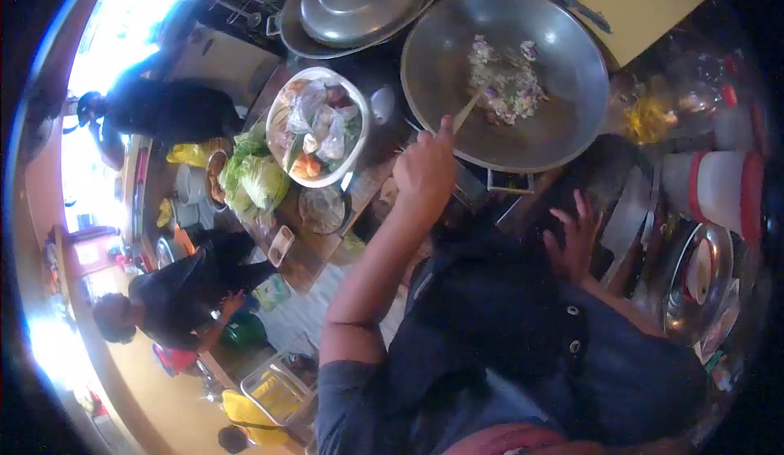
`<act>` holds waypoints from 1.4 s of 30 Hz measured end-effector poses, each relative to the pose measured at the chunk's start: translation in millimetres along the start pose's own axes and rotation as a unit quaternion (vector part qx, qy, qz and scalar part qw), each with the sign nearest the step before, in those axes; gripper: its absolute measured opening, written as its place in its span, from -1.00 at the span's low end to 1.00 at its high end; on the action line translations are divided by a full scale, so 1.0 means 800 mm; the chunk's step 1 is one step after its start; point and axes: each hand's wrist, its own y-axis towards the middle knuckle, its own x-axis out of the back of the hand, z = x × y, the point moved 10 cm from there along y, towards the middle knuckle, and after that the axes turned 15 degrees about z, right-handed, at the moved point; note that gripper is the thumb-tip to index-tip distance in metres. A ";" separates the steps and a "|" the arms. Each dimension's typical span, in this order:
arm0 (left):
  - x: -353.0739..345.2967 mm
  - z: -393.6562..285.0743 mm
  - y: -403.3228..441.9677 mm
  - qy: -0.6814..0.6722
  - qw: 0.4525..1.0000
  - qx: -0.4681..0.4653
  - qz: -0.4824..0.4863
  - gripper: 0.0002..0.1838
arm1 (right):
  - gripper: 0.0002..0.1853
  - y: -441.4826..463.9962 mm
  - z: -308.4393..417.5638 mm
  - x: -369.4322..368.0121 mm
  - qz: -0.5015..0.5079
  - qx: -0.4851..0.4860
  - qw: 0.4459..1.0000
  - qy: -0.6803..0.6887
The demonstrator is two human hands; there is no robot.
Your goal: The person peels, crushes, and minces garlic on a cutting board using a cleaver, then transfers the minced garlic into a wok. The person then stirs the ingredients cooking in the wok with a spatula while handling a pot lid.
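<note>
My left hand (pixel 425 174) is closed around the handle of a wooden spatula (pixel 468 110). The spatula's far end rests among chopped onions (pixel 514 87), pale with purple bits, inside a large metal wok (pixel 572 67). My right hand (pixel 574 233) hangs below the wok's near handle, fingers spread, with nothing in it. To the left of the wok stands a white tub (pixel 277 140) with plastic bags and vegetables in it. A second wide pan (pixel 306 46) with a domed metal lid (pixel 363 15) sits at the upper left.
Green cabbages (pixel 253 179) lie beside the tub. A clear bowl (pixel 322 210) is nearer me. Dark tongs or a similar tool (pixel 576 6) lie on a yellow board (pixel 645 6). Red-rimmed containers (pixel 723 185) and a metal bowl (pixel 678 308) are at right. Two people in dark clothes (pixel 175 112) stand at left.
</note>
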 end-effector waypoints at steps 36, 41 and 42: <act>0.046 -0.024 -0.161 0.225 0.965 -0.056 -0.122 -0.60 | -0.59 0.000 0.002 0.005 -0.001 -0.010 1.000 0.026; 0.041 -0.042 -0.052 0.208 0.955 -0.044 -0.205 -0.59 | -0.59 -0.001 0.002 0.004 -0.012 0.010 1.000 0.006; 0.053 -0.047 -0.037 0.205 0.955 -0.046 -0.211 -0.59 | -0.59 0.001 0.002 0.007 -0.017 0.010 1.000 0.001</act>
